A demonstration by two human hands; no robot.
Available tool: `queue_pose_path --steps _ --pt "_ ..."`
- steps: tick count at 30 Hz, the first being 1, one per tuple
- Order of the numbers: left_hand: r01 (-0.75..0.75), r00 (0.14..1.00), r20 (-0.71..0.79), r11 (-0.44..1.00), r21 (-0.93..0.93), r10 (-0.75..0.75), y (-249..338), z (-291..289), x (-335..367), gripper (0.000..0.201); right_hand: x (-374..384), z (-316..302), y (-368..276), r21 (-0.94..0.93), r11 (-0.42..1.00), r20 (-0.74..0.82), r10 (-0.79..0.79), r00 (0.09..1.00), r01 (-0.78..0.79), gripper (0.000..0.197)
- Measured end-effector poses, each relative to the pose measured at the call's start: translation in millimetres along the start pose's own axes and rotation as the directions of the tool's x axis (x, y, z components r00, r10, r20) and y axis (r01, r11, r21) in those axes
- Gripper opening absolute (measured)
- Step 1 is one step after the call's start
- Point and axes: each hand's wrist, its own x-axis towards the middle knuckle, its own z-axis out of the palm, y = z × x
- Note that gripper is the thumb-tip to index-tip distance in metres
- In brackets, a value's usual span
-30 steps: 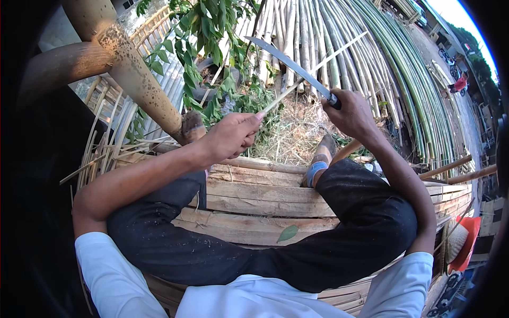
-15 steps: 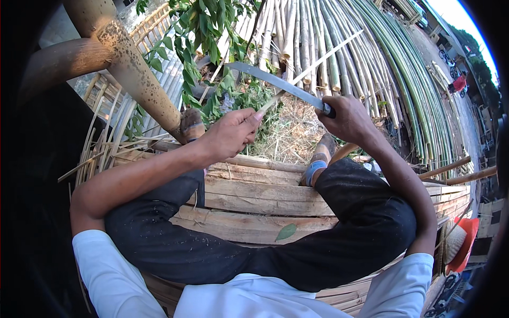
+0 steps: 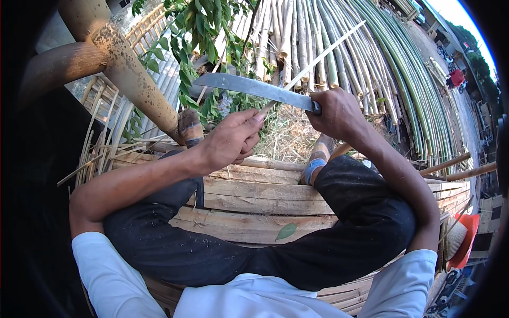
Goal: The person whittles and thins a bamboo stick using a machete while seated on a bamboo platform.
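Observation:
Between the fingers and thumb of my left hand (image 3: 233,137) is the near end of a long pale bamboo strip (image 3: 326,54), which slants away up to the right. My right hand (image 3: 339,115) is wrapped round the dark handle of a machete (image 3: 246,86). Its broad grey blade points left and lies across the strip, just beyond my left fingertips. Whether the edge touches the strip I cannot tell. My right fingers hide most of the handle.
I sit on a slatted bamboo platform (image 3: 254,199) with a green leaf (image 3: 286,231) on it. A thick bamboo post (image 3: 132,79) and leafy branches (image 3: 199,32) stand at left. Beyond lie stacked bamboo poles (image 3: 382,58) and shavings (image 3: 289,132). A straw hat (image 3: 456,238) is at right.
The machete has moved left and toward me along the strip, its blade now flatter across and closer to my left fingers. My right hand has shifted left; my left hand has barely moved.

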Motion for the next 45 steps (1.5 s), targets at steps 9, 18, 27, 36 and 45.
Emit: queue_pose_path --steps 9,18,27,36,45 --pt "-0.027 0.998 0.056 0.999 0.043 0.024 -1 -2 -1 0.028 -7 4 25 -0.019 1.0 -0.065 0.005 0.998 -0.006 0.01" --pt "-0.023 0.997 0.069 0.999 0.037 0.02 -1 -7 -3 0.024 -15 3 54 0.002 0.968 -0.068 0.251 0.966 -0.251 0.018" --pt "-0.002 0.996 0.089 1.0 -0.008 0.003 -1 -9 -2 0.029 -19 17 105 0.071 0.877 -0.07 0.48 0.875 -0.475 0.031" --pt "-0.119 0.993 0.013 0.993 0.023 0.119 -2 -11 6 0.027 -23 15 90 0.98 -0.038 0.166 0.693 0.701 -0.194 0.023" --pt "-0.156 0.988 0.012 0.985 0.078 0.156 -2 -13 4 0.026 -13 11 50 0.966 0.216 0.04 0.425 0.904 -0.145 0.025"
